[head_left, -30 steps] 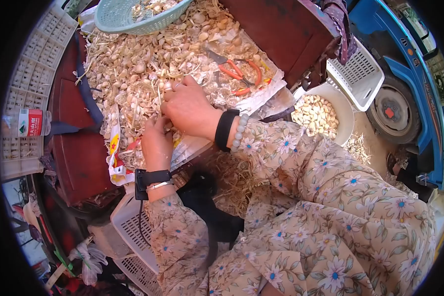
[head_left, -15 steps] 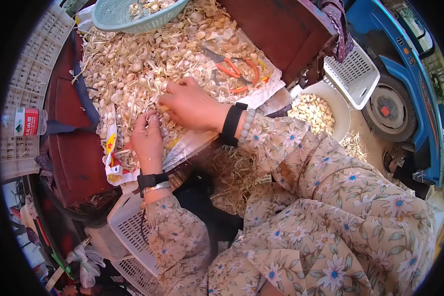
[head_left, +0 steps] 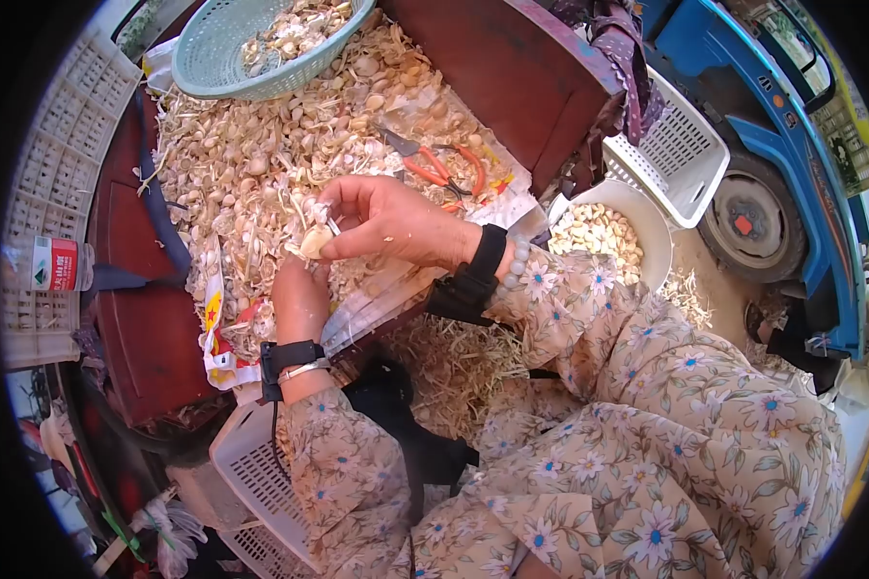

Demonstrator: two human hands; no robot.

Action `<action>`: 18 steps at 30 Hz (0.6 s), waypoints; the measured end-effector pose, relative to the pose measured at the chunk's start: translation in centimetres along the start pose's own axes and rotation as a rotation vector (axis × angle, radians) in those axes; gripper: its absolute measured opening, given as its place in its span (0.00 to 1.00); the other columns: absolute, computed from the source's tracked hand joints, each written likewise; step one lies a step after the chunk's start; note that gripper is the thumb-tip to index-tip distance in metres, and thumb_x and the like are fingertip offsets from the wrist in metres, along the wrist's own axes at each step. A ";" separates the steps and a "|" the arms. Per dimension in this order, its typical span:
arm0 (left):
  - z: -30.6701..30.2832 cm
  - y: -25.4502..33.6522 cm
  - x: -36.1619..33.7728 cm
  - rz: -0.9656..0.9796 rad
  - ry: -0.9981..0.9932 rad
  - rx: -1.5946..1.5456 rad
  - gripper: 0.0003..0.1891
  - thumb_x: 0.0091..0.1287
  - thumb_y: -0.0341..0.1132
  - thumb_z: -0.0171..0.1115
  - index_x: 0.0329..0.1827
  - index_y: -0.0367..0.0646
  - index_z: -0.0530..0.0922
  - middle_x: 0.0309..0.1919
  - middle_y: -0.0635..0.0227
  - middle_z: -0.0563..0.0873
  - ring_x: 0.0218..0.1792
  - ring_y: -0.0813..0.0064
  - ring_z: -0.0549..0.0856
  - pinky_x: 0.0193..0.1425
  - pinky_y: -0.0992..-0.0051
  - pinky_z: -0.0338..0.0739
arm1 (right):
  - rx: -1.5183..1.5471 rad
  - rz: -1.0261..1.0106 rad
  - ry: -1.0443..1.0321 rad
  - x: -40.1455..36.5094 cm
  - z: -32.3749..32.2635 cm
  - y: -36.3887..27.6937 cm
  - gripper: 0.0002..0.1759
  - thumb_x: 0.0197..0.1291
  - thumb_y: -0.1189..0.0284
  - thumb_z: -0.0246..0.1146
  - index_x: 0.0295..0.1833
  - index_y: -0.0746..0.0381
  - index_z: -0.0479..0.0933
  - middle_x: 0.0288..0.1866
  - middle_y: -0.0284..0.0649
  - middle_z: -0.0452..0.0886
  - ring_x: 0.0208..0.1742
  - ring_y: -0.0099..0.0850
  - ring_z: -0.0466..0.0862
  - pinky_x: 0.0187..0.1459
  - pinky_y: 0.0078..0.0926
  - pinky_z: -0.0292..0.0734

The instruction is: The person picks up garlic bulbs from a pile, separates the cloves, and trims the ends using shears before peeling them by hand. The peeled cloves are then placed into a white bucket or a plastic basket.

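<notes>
Over the heap of garlic (head_left: 251, 164), my two hands meet close together. My right hand (head_left: 391, 220) is closed, its thumb and fingers pinching a pale garlic clove (head_left: 315, 241); a thin, shiny strip shows beside the clove at the fingertips. Just below it is my left hand (head_left: 301, 297), its fingers curled in and partly hidden, the tips right at the clove. I cannot tell what the left fingers hold. Orange-handled pruning shears (head_left: 434, 166) lie on the heap beyond my right hand.
A light-blue basket (head_left: 290, 82) with garlic stands at the back. To the right, a white bucket (head_left: 658, 249) holds peeled cloves (head_left: 597, 239), near a white crate (head_left: 676, 150) and a blue vehicle (head_left: 782, 164). Another white crate (head_left: 251, 454) sits below left.
My right hand has lifted slightly and turned, bringing the pale clove into sight at its fingertips. My left hand has lowered a little, its fingers curling inward. The camera view has shifted slightly.
</notes>
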State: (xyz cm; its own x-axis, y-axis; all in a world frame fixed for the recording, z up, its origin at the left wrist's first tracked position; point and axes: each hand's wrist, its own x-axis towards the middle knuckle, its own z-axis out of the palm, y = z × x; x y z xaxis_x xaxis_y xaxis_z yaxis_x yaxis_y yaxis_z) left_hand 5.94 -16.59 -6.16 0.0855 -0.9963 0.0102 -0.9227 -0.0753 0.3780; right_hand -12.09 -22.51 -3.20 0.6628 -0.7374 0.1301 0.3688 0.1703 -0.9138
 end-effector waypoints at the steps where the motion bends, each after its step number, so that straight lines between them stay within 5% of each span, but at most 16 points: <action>1: -0.2 0.4 0.0 -0.015 -0.002 0.016 0.12 0.59 0.30 0.60 0.46 0.37 0.76 0.38 0.49 0.82 0.42 0.47 0.80 0.44 0.60 0.74 | 0.033 0.008 0.003 -0.1 0.0 0.0 0.15 0.50 0.84 0.65 0.43 0.62 0.72 0.38 0.31 0.78 0.39 0.18 0.78 0.42 0.16 0.74; 5: 0.2 0.1 0.1 -0.097 0.017 0.003 0.13 0.60 0.33 0.60 0.46 0.36 0.77 0.37 0.49 0.82 0.40 0.48 0.80 0.45 0.60 0.73 | 0.051 0.077 0.049 -0.3 -0.2 -0.6 0.15 0.50 0.83 0.66 0.43 0.62 0.72 0.40 0.33 0.79 0.41 0.19 0.79 0.44 0.16 0.74; 8: 2.1 -3.1 0.6 -0.072 0.116 -0.245 0.10 0.66 0.35 0.56 0.38 0.36 0.77 0.18 0.67 0.77 0.22 0.76 0.77 0.22 0.76 0.69 | 0.044 0.097 0.058 -0.8 -0.1 -1.3 0.14 0.50 0.82 0.66 0.43 0.62 0.72 0.41 0.33 0.79 0.42 0.19 0.78 0.44 0.17 0.74; 11: -1.3 1.4 -0.5 -0.450 0.046 -1.053 0.07 0.69 0.35 0.52 0.41 0.41 0.75 0.20 0.74 0.74 0.20 0.88 0.70 0.17 0.85 0.62 | -0.076 -0.005 0.074 -0.7 0.0 -0.6 0.13 0.51 0.80 0.66 0.42 0.62 0.73 0.42 0.33 0.79 0.42 0.19 0.78 0.44 0.17 0.74; 14: -2.1 2.7 -1.3 -0.297 0.064 -1.501 0.09 0.69 0.35 0.52 0.46 0.41 0.73 0.27 0.72 0.77 0.21 0.88 0.71 0.16 0.89 0.60 | -0.200 -0.107 0.139 -0.6 0.5 -0.2 0.12 0.52 0.79 0.66 0.42 0.62 0.73 0.43 0.33 0.78 0.42 0.18 0.77 0.43 0.17 0.74; 18: -1.7 5.4 -2.5 -0.242 0.044 -1.717 0.12 0.69 0.34 0.53 0.51 0.40 0.69 0.30 0.71 0.76 0.22 0.85 0.72 0.18 0.89 0.62 | -0.215 -0.159 0.200 -0.9 1.1 0.1 0.09 0.52 0.78 0.66 0.39 0.63 0.74 0.42 0.34 0.79 0.41 0.19 0.77 0.43 0.17 0.73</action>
State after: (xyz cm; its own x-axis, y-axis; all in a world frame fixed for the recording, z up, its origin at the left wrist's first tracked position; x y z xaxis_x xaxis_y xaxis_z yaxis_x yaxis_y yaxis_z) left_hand 1.37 -14.41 -2.53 0.1864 -0.9661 -0.1789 0.5273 -0.0553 0.8479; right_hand -11.96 -21.10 -3.00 0.4589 -0.8612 0.2185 0.2972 -0.0830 -0.9512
